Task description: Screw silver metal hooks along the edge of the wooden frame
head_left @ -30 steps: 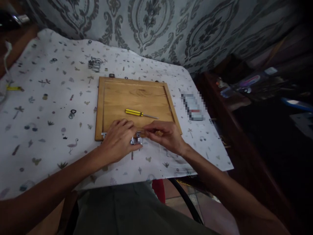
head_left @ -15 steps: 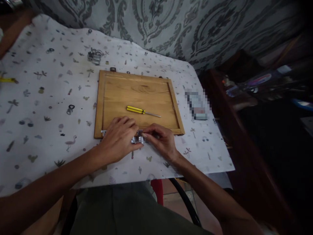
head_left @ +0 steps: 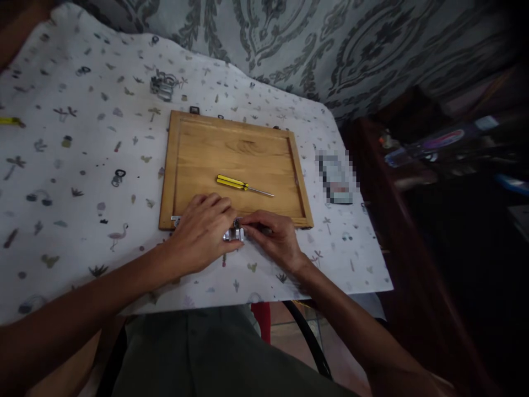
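Observation:
A wooden framed panel [head_left: 231,149] lies on the table in front of me. At its near edge my left hand [head_left: 202,231] bends over the frame, fingers on top and thumb under a shiny metal hinge [head_left: 235,235], gripping it. My right hand [head_left: 275,234] meets it from the right, thumb and forefinger pinched together at the hinge; what sits between those fingertips is too small to make out. A second metal fitting [head_left: 176,221] shows at the panel's near left corner, partly covered by my left hand. A yellow-handled screwdriver [head_left: 233,183] rests on the panel.
Several metal hinges [head_left: 163,85] are piled on the patterned tablecloth [head_left: 136,127] behind the panel. A blurred-out flat object [head_left: 336,179] lies to the right. Another yellow thing [head_left: 10,121] is at the far left. A plastic bottle [head_left: 446,140] lies beyond the table's right edge.
The view has shifted slightly. Both hands stay at the hinge, which appears tilted a little differently between the fingers. The screwdriver remains on the panel.

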`<action>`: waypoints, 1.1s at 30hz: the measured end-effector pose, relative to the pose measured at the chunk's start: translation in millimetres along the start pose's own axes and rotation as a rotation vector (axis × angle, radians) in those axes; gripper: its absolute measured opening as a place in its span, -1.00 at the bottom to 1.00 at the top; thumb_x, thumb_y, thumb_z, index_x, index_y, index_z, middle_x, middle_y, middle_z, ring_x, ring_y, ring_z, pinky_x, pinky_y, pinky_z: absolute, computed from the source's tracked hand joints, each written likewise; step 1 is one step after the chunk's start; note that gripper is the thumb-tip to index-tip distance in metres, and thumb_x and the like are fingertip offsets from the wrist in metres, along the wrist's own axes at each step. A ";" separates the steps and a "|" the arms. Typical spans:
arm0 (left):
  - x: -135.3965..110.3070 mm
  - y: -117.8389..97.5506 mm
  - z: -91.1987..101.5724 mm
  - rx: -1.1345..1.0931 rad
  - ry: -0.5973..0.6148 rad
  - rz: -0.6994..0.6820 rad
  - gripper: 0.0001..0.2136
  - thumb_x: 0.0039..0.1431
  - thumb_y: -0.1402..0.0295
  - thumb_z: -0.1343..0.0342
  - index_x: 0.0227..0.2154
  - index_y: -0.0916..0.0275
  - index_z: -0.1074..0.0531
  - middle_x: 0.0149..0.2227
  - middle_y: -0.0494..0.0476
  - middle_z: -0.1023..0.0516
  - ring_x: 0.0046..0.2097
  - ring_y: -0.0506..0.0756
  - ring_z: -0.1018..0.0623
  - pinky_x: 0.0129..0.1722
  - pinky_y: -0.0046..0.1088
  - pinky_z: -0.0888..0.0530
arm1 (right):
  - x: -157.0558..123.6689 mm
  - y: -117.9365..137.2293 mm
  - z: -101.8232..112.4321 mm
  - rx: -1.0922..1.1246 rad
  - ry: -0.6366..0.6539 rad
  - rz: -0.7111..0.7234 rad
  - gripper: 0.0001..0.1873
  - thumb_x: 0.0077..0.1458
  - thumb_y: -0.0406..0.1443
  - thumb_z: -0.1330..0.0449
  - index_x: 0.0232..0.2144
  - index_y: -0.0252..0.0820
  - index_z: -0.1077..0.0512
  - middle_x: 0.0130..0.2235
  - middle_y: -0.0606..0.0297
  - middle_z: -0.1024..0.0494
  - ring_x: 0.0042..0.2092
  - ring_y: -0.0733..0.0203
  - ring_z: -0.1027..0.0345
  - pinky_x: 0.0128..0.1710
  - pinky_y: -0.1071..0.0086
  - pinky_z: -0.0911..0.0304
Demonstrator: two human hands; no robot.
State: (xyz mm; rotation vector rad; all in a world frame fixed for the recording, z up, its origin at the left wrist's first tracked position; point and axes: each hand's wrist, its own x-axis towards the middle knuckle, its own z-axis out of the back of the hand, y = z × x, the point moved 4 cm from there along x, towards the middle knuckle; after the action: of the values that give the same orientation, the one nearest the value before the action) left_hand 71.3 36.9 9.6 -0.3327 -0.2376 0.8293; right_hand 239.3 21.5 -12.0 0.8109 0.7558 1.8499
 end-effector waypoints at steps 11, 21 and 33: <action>-1.3 1.4 -1.9 0.001 -0.032 -0.030 -0.72 0.21 0.12 -0.31 -0.31 0.25 -0.50 -0.23 0.16 -0.53 -0.08 0.25 -0.47 -0.06 -0.18 -0.36 | 1.8 9.9 1.3 -0.129 0.047 0.200 -0.84 0.33 -0.35 -0.18 -0.22 -0.18 -0.58 -0.29 0.22 -0.69 -0.26 0.23 -0.59 -0.23 0.36 -0.51; -1.1 0.8 -0.2 -0.017 -0.010 -0.012 -0.71 0.18 0.14 -0.35 -0.30 0.28 -0.50 -0.21 0.19 -0.53 -0.06 0.27 -0.47 -0.05 -0.17 -0.35 | 0.1 13.1 -1.0 -0.284 0.081 0.331 -0.75 0.39 -0.33 -0.09 -0.21 -0.21 -0.58 -0.30 0.17 -0.64 -0.28 0.23 -0.55 -0.30 0.38 -0.46; -2.4 0.6 -0.5 0.018 -0.036 -0.040 -0.70 0.17 0.13 -0.36 -0.30 0.26 -0.50 -0.21 0.16 -0.54 -0.08 0.25 -0.48 -0.08 -0.19 -0.36 | 1.5 5.9 -3.6 -0.244 0.071 0.328 -0.79 0.37 -0.35 -0.11 -0.23 -0.20 -0.57 -0.33 0.20 -0.57 -0.32 0.24 -0.49 -0.36 0.40 -0.40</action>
State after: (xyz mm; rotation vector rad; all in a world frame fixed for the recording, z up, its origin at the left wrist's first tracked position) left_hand 69.4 35.4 8.6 -0.2954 -0.2691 0.7977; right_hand 233.0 20.2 -9.1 0.7458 0.4452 2.2222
